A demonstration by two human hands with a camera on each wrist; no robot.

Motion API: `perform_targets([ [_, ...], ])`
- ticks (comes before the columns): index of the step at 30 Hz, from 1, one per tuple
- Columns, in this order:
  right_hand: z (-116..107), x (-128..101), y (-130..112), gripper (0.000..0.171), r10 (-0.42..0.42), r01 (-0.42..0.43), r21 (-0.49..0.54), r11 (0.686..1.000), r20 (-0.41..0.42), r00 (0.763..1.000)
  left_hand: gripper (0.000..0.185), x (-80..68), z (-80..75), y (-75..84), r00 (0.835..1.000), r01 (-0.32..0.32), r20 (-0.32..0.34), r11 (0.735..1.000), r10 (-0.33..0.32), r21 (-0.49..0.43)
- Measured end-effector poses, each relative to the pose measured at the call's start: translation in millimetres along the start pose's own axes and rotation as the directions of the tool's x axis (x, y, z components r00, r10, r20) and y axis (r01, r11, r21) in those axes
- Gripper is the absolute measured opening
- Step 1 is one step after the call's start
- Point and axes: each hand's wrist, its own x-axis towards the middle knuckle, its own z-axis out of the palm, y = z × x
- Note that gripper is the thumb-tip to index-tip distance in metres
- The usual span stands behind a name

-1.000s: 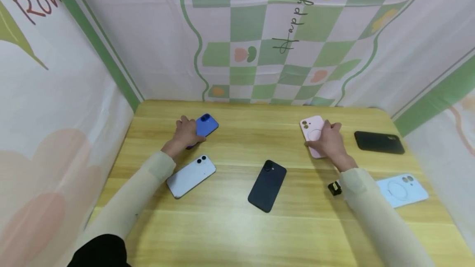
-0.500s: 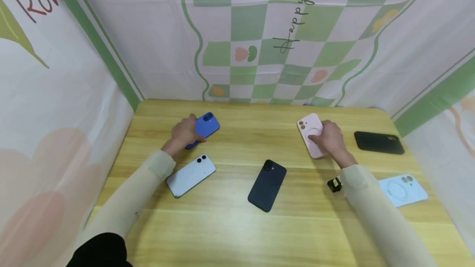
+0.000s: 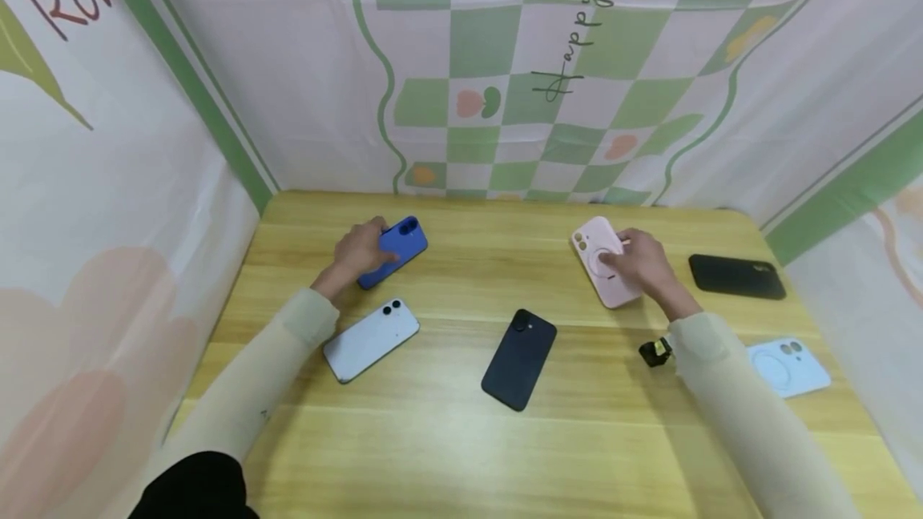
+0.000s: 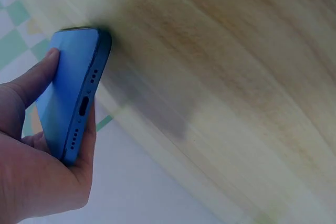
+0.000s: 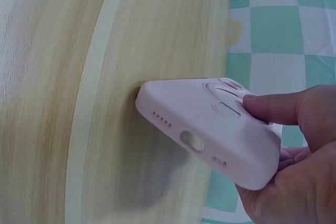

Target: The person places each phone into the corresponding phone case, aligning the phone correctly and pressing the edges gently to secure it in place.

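Observation:
My left hand grips a blue phone at the far left of the wooden table; in the left wrist view the blue phone is tilted, its near end lifted in my fingers and its far end on the wood. My right hand grips a pink phone case at the far right. The right wrist view shows the pink case raised at my end, thumb on its back, its far corner touching the table.
A white phone lies near my left forearm, and a black phone lies in the middle. A black case and a light blue case lie at the right. A small black object sits by my right sleeve. Cloth walls surround the table.
Both hands have tilted their items up off the table. The blue phone has shifted slightly away, and the pink case has swung a little leftward with more of it showing.

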Motion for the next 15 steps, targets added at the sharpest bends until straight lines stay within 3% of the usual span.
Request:
perform_targets([
  [4,-3,0,-3,0.062,0.036,-0.037,0.021,0.999,0.047,0.998,0.055,-1.1,-0.2,0.1,0.999,-0.016,0.033,1.000,0.017,-0.008],
  [8,-5,0,-7,0.061,0.059,-0.062,0.043,0.997,0.065,0.996,0.050,-3.4,-0.9,-0.3,0.999,-0.027,0.034,0.997,0.030,-0.074],
  [12,-7,-1,-12,0.057,0.060,-0.064,0.072,0.995,0.063,0.996,0.049,-6.5,-2.2,0.9,0.999,-0.024,0.016,0.980,0.028,-0.199],
  [15,-8,-3,-17,0.054,0.051,-0.056,0.097,0.994,0.059,0.997,0.049,-10.1,-1.8,4.7,0.999,-0.007,0.032,0.941,0.019,-0.339],
])
